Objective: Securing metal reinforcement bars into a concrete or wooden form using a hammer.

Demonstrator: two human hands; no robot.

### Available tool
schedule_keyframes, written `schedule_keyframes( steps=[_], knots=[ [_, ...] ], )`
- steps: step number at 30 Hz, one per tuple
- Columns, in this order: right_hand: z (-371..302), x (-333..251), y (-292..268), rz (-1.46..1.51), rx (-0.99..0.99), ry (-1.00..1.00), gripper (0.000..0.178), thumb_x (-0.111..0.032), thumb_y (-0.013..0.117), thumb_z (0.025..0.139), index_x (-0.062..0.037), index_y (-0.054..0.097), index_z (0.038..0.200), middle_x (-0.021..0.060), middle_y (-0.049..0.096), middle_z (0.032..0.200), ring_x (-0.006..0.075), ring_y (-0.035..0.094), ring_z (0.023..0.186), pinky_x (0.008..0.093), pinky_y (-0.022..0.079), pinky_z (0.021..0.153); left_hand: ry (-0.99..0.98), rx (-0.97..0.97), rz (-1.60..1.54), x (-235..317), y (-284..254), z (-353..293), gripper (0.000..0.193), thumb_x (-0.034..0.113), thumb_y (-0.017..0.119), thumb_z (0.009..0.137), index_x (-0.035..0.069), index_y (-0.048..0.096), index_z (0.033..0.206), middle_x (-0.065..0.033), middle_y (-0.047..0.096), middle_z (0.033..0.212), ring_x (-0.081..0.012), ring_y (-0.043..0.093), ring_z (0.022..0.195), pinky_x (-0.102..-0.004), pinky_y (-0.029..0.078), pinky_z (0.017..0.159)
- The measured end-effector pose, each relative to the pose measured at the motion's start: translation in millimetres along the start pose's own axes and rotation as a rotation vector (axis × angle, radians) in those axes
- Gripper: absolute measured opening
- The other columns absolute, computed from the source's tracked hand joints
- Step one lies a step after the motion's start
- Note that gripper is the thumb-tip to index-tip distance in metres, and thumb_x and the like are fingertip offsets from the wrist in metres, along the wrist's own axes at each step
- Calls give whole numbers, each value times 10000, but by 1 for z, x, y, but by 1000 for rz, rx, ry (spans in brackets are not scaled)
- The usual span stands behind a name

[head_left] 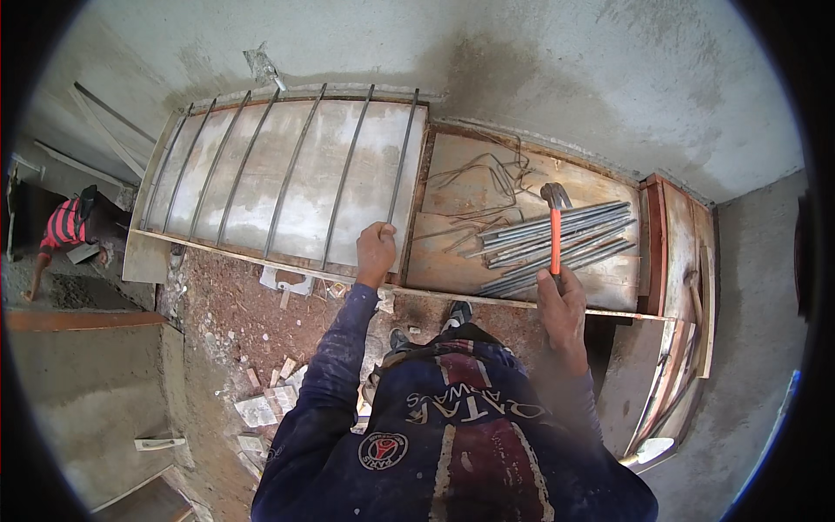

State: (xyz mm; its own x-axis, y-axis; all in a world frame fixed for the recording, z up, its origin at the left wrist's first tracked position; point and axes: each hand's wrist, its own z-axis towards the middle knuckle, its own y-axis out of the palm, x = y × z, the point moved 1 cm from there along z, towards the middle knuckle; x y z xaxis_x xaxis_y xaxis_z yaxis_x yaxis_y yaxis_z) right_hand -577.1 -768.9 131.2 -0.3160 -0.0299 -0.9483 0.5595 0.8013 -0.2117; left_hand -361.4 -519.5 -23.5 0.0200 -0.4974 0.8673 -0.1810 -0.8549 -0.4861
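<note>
My right hand (564, 313) is closed round the lower end of an orange-handled hammer (556, 230). The hammer's head points away from me, above a pile of cut steel bars (522, 261). My left hand (376, 254) is closed at the near end of a steel bar (404, 157), the rightmost of several set across a pale, cement-stained panel (300, 165). The other bars on that panel run roughly parallel, spaced apart, from its far edge to its near edge. Behind the pile, bent thin rods (496, 174) are scattered on a lower wooden board (448, 235).
A reddish wooden box-like frame (654, 244) stands at the right end against the wall (557, 70). Rubble and wood offcuts (257, 409) cover the ground at lower left. A person in a striped red top (65, 224) bends over at far left. A trowel (652, 450) lies lower right.
</note>
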Motion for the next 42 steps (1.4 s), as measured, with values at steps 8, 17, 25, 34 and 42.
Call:
schedule_keyframes(
  steps=[8, 17, 25, 34, 42],
  knots=[
    [11, 0, 6, -42, -54, -9, 280, -290, 640, 970, -22, 589, 909, -75, 433, 584, 19, 379, 501, 224, 287, 452, -144, -91, -194, 5, -3, 2, 263, 167, 534, 931, -39, 698, 928, -111, 642, 675, -183, 618, 652, -337, 489, 649],
    [12, -4, 23, -219, -178, -32, 289, -283, 653, 947, -9, 586, 884, -20, 426, 606, 75, 391, 567, 280, 337, 518, -78, -128, -204, 5, -13, 7, 260, 175, 535, 933, -33, 690, 947, -73, 596, 621, -149, 582, 607, -343, 461, 588],
    [-40, -33, 79, -403, -195, -179, 319, -277, 657, 930, 28, 624, 1019, 127, 481, 670, 188, 443, 608, 361, 409, 591, 180, -165, 21, -7, 0, 38, 336, 251, 513, 985, -27, 632, 838, -107, 567, 599, -186, 585, 505, -366, 438, 437],
    [-106, -21, 113, -584, -167, -163, 316, -304, 665, 929, 5, 625, 978, 196, 556, 713, 368, 544, 620, 423, 434, 604, 328, -164, 39, 0, -5, 46, 355, 248, 518, 950, -25, 586, 734, -277, 619, 721, -482, 609, 733, -535, 470, 712],
    [-121, 1, 97, -884, -316, -326, 292, -310, 629, 948, -26, 575, 990, 215, 590, 728, 419, 612, 693, 491, 457, 602, 251, -227, -88, 18, -8, 41, 400, 247, 501, 955, -46, 592, 698, -220, 603, 566, -340, 626, 460, -446, 532, 685]
  ],
)
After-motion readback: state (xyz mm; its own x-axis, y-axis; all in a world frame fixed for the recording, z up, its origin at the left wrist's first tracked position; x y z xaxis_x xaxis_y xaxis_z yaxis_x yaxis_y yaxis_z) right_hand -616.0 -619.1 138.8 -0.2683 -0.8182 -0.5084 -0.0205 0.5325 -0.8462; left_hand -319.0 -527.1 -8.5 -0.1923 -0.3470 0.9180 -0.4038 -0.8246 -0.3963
